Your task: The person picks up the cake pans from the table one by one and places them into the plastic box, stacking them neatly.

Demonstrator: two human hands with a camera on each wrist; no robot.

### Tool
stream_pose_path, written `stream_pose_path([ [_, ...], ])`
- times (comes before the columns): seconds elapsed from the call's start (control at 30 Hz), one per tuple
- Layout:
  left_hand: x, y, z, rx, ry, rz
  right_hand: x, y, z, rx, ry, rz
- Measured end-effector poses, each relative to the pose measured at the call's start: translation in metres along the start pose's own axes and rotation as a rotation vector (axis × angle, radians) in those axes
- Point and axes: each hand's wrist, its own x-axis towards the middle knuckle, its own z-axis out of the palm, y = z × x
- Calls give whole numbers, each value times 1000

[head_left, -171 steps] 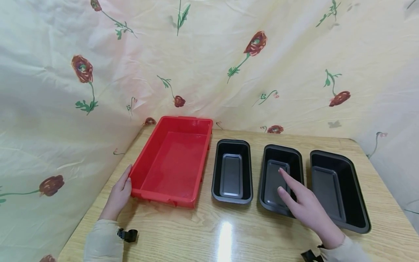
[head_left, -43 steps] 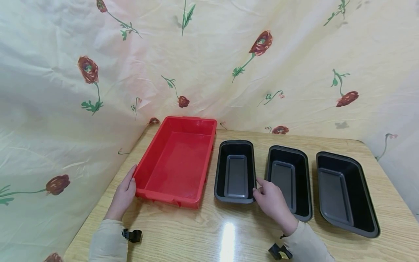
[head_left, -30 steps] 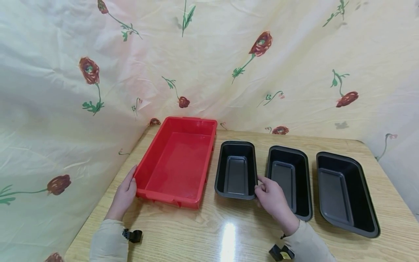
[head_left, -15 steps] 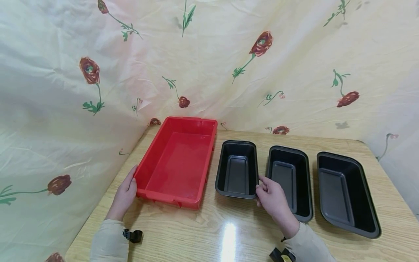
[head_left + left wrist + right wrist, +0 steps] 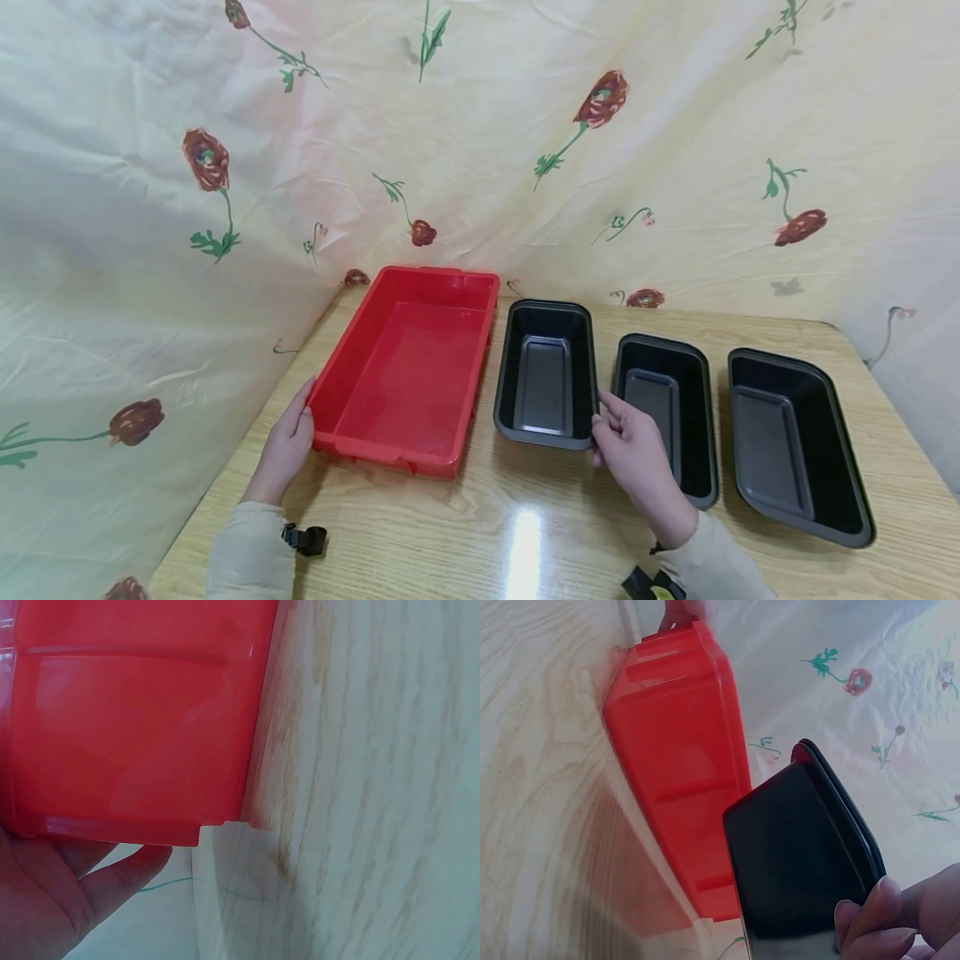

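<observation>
In the head view, a red plastic tray (image 5: pixel 420 367) lies at the left. My left hand (image 5: pixel 281 446) holds its near left corner, and in the left wrist view the fingers (image 5: pixel 139 870) reach under the tray's lip. To the right of the tray is a dark loaf pan (image 5: pixel 545 383). My right hand (image 5: pixel 637 450) pinches this pan's rim near its front right corner, thumb on the near side. Seen from the right wrist, the pan (image 5: pixel 795 847) is tilted and raised off the table, beside the tray's outer wall. Nothing lies in the tray or pan.
Two more dark loaf pans stand farther right, a middle one (image 5: pixel 660 392) partly behind my right hand and an outer one (image 5: pixel 772 442). The wooden table (image 5: pixel 420 533) meets a flowered cloth (image 5: pixel 465 125) at the back and left.
My right hand has come left from over the middle pan and taken hold of the pan beside the tray. That pan has just risen and shifted back. The left hand stays on the tray.
</observation>
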Motion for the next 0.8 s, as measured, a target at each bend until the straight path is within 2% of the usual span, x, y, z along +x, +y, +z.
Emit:
stream_pose_path([
  [0.33, 2, -3, 1, -13, 6, 4, -2, -14, -2, 34, 19, -61],
  [0.8, 4, -5, 0, -13, 9, -7, 0, -32, 0, 91, -7, -112],
])
